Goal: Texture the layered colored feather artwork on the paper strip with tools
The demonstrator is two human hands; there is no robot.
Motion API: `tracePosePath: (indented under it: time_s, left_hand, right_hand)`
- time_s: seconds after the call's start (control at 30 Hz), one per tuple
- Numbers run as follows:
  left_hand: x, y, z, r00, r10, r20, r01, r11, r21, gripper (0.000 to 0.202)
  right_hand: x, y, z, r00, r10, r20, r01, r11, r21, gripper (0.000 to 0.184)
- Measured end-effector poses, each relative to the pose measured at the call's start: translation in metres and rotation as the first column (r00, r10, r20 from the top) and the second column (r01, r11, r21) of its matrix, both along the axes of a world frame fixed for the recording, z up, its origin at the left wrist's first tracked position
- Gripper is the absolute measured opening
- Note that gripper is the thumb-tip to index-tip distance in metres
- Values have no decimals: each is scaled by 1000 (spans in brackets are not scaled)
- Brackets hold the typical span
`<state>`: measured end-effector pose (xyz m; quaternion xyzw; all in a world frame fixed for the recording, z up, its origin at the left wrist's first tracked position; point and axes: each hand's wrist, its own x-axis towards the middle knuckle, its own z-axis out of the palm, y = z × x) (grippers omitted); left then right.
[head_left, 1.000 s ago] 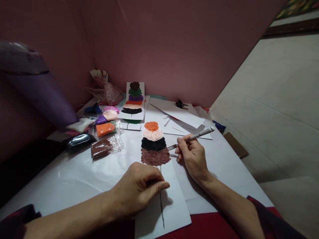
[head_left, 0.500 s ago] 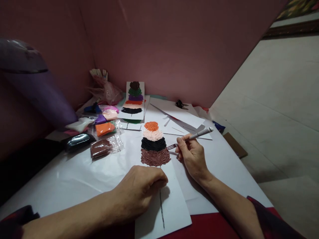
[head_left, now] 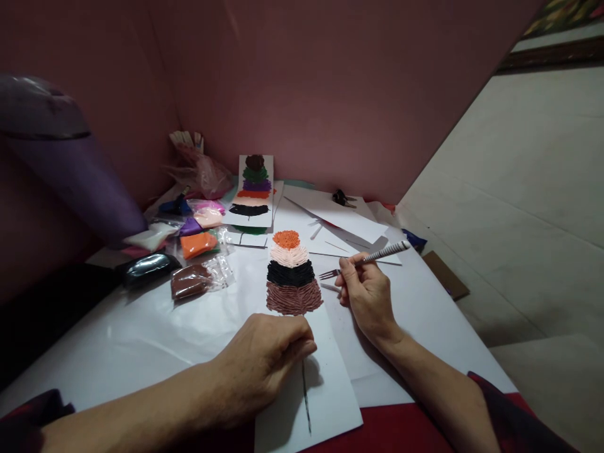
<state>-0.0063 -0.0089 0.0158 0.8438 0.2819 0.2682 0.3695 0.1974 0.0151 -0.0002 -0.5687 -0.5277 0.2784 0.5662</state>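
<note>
A white card (head_left: pixel 333 390) lies in front of me, with textured clay bands on it: orange (head_left: pixel 286 239) at the top, then pale pink, black (head_left: pixel 290 273) and brown (head_left: pixel 293 297). A dark drawn line runs down its lower part. My left hand (head_left: pixel 278 352) is closed over the card just below the brown band, thumb and fingers pressed together; what they may hold is hidden. My right hand (head_left: pixel 368 289) grips a small fork (head_left: pixel 382 251) with a striped handle. Its tines are just right of the black band, apart from it. A second slim tool (head_left: pixel 330 287) shows beneath that hand.
Bagged clay, including brown (head_left: pixel 191 281), orange (head_left: pixel 198 244) and a black pack (head_left: pixel 151 269), lies left. A finished-looking striped card (head_left: pixel 250 217) leans at the back. White sheets (head_left: pixel 340 214) and keys (head_left: pixel 343 198) are behind. A purple roll (head_left: pixel 80 170) leans at the far left.
My right hand and the fork have shifted slightly right, so the tines have drawn away from the card's clay edge. My left hand has barely moved.
</note>
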Motion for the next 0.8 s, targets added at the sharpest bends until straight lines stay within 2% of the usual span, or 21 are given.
tracePosePath:
  time_s: [0.13,0.23,0.4,0.47,0.6,0.7,0.8]
  left_hand:
    - [-1,1,2,976,84,202,-84,996,-5,17]
    - [-3,3,5,944,185,272,-190,982,-9,13]
    - [-9,5,14,906,313,286,-328,945,6,38]
    - [-12,6,17,881,360,307,-378,926,1,41]
    - [-17,13,17,832,426,355,-457,889,5,21]
    - [-21,19,18,819,440,368,-504,859,95,5]
    - [-26,23,23,813,454,363,-539,823,179,9]
  right_hand:
    - [0,0,1,999,19,-44,-18,1000,11,29]
    - [-1,-1,2,995,16,-97,-15,1000,16,29]
    - [-2,-2,6,992,-8,-129,11,1000,28,28]
    - [-3,-3,7,991,-9,-134,15,999,41,27]
    - [-2,-4,7,990,-2,-140,9,999,50,25]
    - [-1,-4,6,991,3,-136,5,998,60,25]
    - [-1,-5,6,992,10,-129,1,997,82,25]
